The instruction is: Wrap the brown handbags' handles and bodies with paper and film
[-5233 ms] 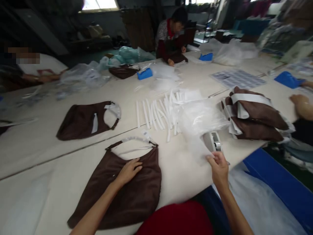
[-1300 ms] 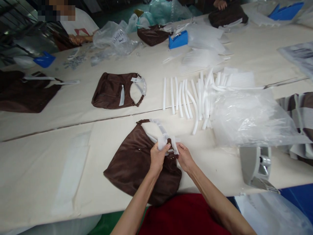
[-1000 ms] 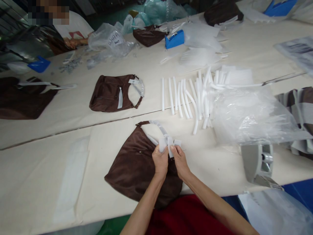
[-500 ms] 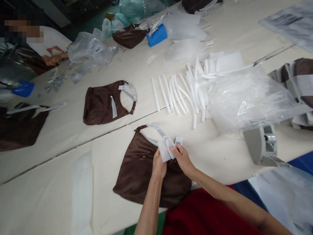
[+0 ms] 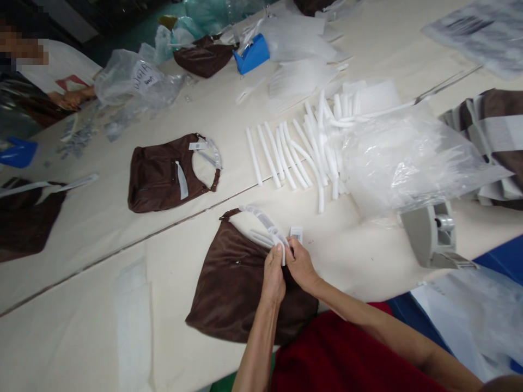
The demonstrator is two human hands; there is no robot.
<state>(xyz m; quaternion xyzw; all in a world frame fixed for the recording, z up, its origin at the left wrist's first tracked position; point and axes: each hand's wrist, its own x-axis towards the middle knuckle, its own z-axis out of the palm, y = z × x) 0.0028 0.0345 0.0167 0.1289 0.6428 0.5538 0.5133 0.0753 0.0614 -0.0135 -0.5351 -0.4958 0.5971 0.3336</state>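
A brown bag (image 5: 232, 288) lies on the table in front of me, its handle (image 5: 263, 218) arched upward and partly covered in white wrapping. Around the handle's right end, my left hand (image 5: 274, 272) pinches a piece of white wrapping (image 5: 280, 245). My right hand (image 5: 301, 264) closes on the same wrapping from the other side, the two hands nearly touching. Just above my right hand is a white tag (image 5: 296, 234). The handle's right end is hidden behind my fingers.
Another brown bag (image 5: 159, 179) lies beyond, left. White foam rods (image 5: 281, 158) lie beside a clear plastic bag (image 5: 408, 163). A grey tape dispenser (image 5: 429, 234) stands right. A person's hand (image 5: 71, 99) is at the far left, near a labelled plastic bag (image 5: 122, 79).
The white sheet that lay flat between my hands is now folded narrow around the handle. My left hand has moved slightly right, closer to my right hand. The view has shifted a little.
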